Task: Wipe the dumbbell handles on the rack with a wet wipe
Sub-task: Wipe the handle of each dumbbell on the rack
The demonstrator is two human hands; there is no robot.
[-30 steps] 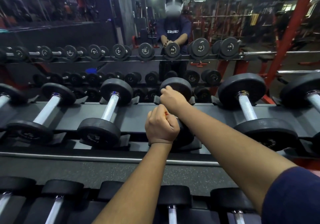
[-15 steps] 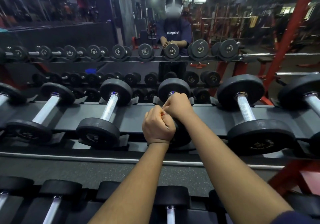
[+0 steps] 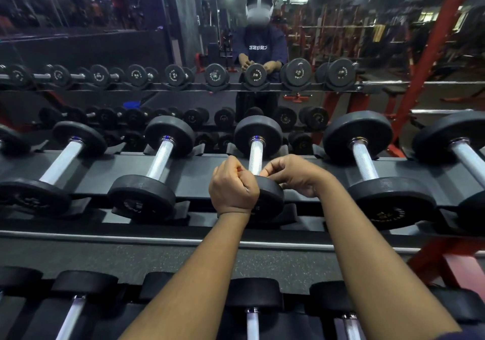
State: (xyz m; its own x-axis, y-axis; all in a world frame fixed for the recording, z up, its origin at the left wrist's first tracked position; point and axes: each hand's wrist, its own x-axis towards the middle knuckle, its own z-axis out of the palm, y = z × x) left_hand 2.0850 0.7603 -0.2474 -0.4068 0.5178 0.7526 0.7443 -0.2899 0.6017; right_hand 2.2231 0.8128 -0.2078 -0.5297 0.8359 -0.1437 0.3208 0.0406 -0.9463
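Observation:
A black dumbbell with a knurled silver handle [image 3: 256,155] lies on the top shelf of the rack [image 3: 204,166], pointing away from me. My left hand [image 3: 233,188] is a fist just left of the handle's near end, gripping a small thing that shows only as an orange speck. My right hand [image 3: 294,175] sits just right of that end, above the near weight head [image 3: 271,200]. Its curled fingertips pinch something small and pale against the handle; this looks like the wet wipe, mostly hidden.
Similar dumbbells lie on either side, one to the left [image 3: 160,159] and one to the right [image 3: 364,159]. More dumbbells fill the lower tier [image 3: 253,321]. A mirror [image 3: 105,37] behind the rack reflects me. A red steel frame [image 3: 430,58] rises at the right.
My right hand slid from the far end of the handle back to its near end, uncovering most of the silver bar. My left fist stayed in place.

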